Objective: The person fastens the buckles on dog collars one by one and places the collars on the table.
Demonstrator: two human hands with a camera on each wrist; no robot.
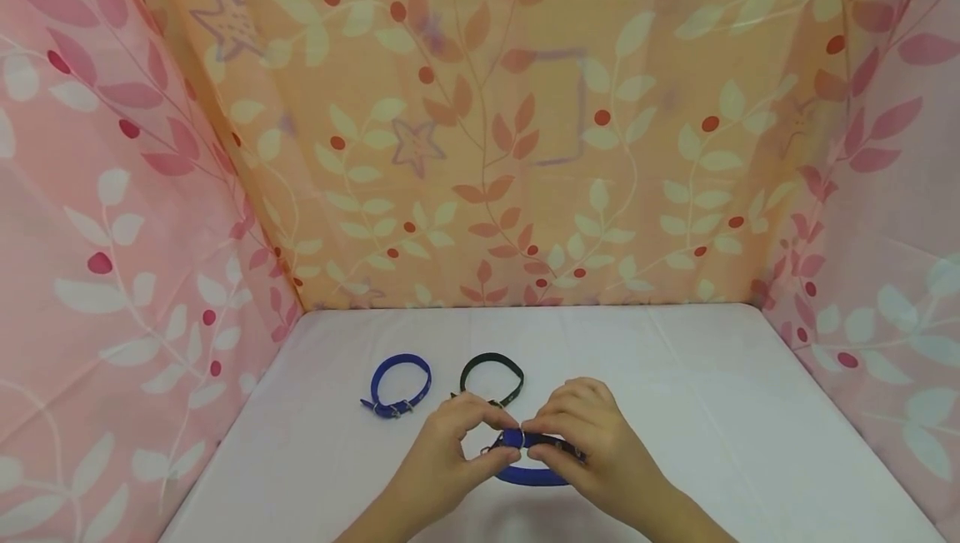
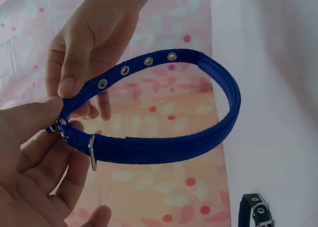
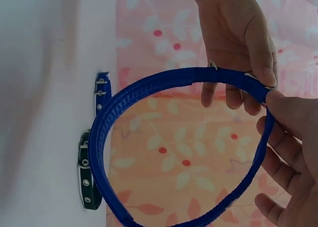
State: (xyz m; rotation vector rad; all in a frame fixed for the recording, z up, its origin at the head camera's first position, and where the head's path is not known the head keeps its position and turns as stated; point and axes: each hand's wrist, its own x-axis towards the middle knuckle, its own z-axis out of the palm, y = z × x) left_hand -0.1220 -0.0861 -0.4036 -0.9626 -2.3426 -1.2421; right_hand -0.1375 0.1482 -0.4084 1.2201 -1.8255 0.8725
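Observation:
A blue pet collar (image 1: 531, 476), joined in a loop, is raised in front of me between both hands. My left hand (image 1: 438, 455) pinches it at the metal buckle (image 2: 60, 130), thumb and fingers on either side of the band. Close beside, my right hand (image 1: 600, 447) pinches the strap end between thumb and fingers. The two thumbs nearly meet in the left wrist view. Metal eyelets (image 2: 124, 70) run along the strap, and a D-ring (image 2: 93, 152) hangs near the buckle. Fingertips partly hide the buckle.
Another blue collar (image 1: 401, 357) lies buckled in a loop on the white table (image 1: 675, 376), left of the hands. Between it and the hands is a dark green collar (image 1: 491, 356), partly behind the left fingers. Patterned cloth walls (image 1: 480, 193) stand around the table's back and sides.

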